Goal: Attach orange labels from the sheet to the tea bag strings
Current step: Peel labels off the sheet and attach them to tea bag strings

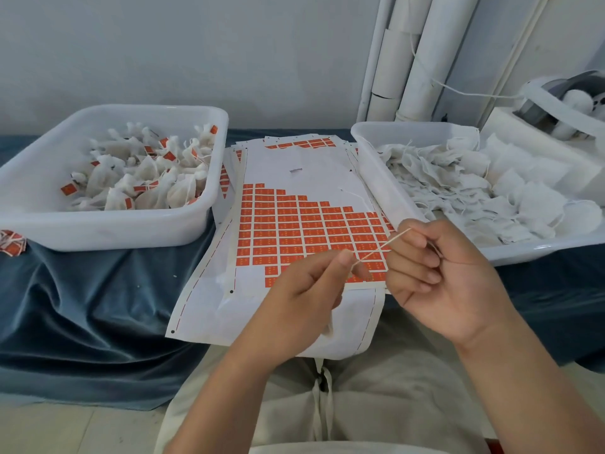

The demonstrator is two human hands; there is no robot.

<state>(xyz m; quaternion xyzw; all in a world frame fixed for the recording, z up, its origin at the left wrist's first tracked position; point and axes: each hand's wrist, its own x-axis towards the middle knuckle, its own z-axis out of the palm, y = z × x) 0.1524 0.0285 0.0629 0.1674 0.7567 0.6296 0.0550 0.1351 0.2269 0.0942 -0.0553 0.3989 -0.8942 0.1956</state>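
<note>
A white sheet (294, 178) with rows of orange labels (294, 227) lies on the blue cloth between two tubs. Just above its near edge, my left hand (304, 296) and my right hand (442, 276) hold a thin string (383, 245) taut between them. The left thumb and forefinger pinch its lower end, where an orange label shows at the fingertip. The right hand's fingers curl round the upper end. A tea bag (327, 329) shows partly under my left palm.
A white tub (108, 231) on the left holds tea bags with orange labels. A white tub (373, 172) on the right holds plain tea bags. Loose orange labels (11, 244) lie at the far left. White rolls (415, 54) lean on the wall. My lap lies below.
</note>
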